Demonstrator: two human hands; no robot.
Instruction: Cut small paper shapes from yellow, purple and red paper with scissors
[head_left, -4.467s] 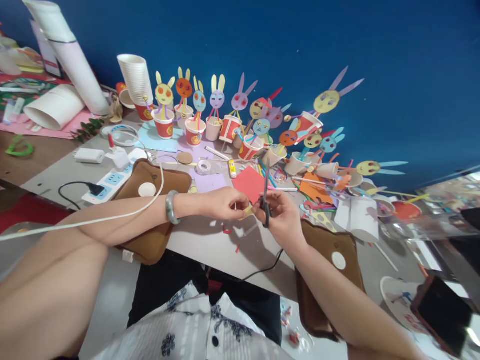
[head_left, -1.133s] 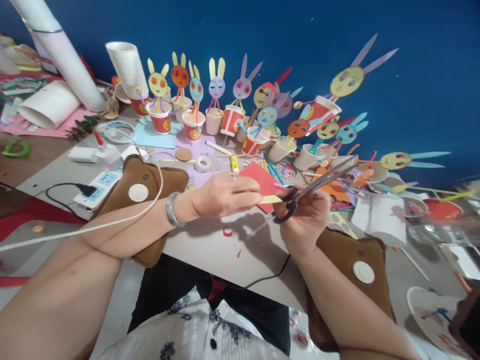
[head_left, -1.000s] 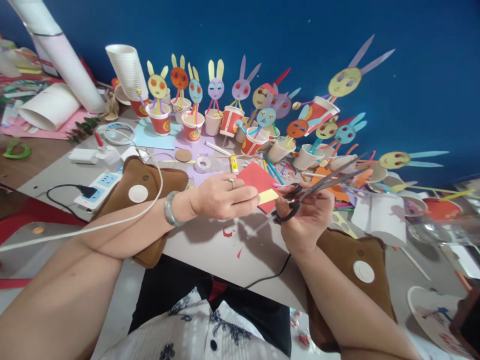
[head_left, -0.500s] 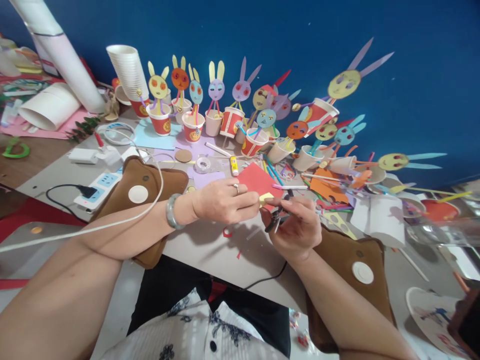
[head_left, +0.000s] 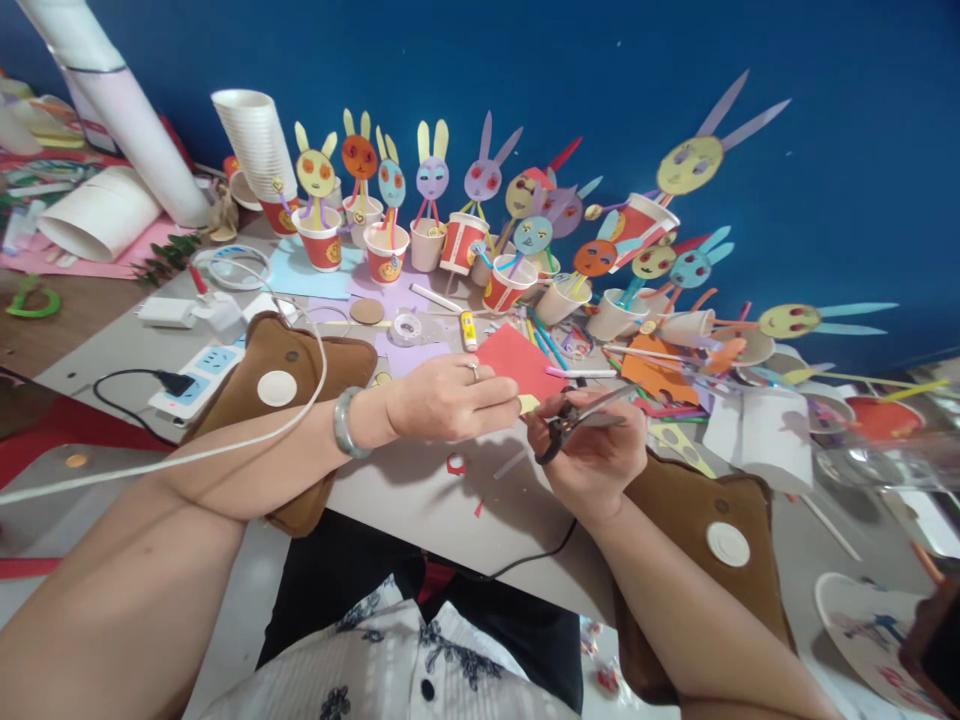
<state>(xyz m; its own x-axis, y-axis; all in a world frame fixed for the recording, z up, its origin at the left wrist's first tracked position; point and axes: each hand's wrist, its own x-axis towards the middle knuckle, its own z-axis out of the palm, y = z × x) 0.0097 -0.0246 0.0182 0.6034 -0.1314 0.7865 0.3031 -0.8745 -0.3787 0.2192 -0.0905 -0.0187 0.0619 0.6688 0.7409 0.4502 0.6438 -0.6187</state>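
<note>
Between the fingertips of my left hand (head_left: 457, 402) is a small yellow piece of paper (head_left: 529, 404), mostly covered by the fingers. My right hand (head_left: 592, 455) is closed around a pair of scissors (head_left: 581, 420) with dark handles; the blades point up and to the right, away from the paper. The right fingertips are close to the yellow piece; whether they touch it I cannot tell. Just beyond both hands lies a sheet of red paper (head_left: 517, 355). Red paper scraps (head_left: 456, 464) lie on the table below the hands.
Paper cups with rabbit-faced figures (head_left: 433, 180) line the back, along the blue wall. A yellow glue stick (head_left: 468, 331) and a tape dispenser (head_left: 411, 329) lie beyond my left hand. Brown pads (head_left: 300, 370) flank the work area. A white cable (head_left: 225, 447) crosses my left forearm.
In my right hand the scissors have swung round, so the blades now point up and right. My left hand stays almost in place with the yellow paper.
</note>
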